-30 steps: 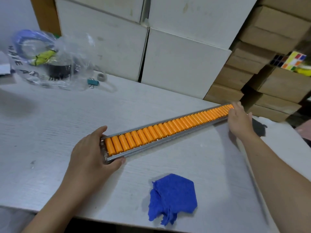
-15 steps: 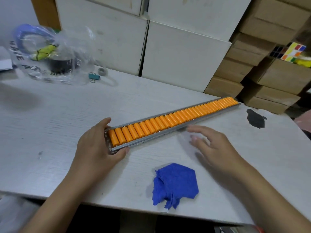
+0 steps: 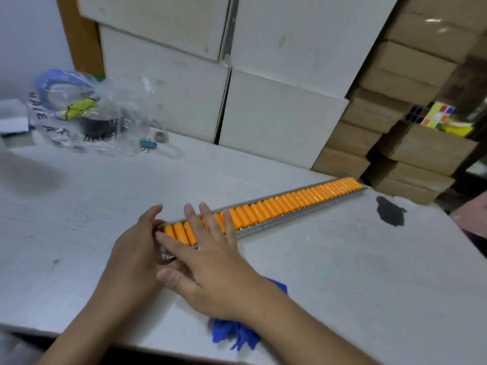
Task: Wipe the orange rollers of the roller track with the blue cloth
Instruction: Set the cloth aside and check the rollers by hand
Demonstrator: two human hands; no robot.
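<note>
**Both hands at the near end of the roller track**

White and brown cardboard boxes point(image 3: 276, 106) back the pale wood-grain table point(image 3: 342, 272). On it we see the long metal roller track with orange rollers point(image 3: 284, 204), running diagonally away to the right. Our left hand point(image 3: 134, 256) clamps its grip around the track's near end. Our right hand point(image 3: 208, 267) lies flat, fingers spread apart over the nearest rollers. The crumpled blue cloth point(image 3: 237, 335) sits near the table's front edge, partly hidden under our right forearm.
</note>
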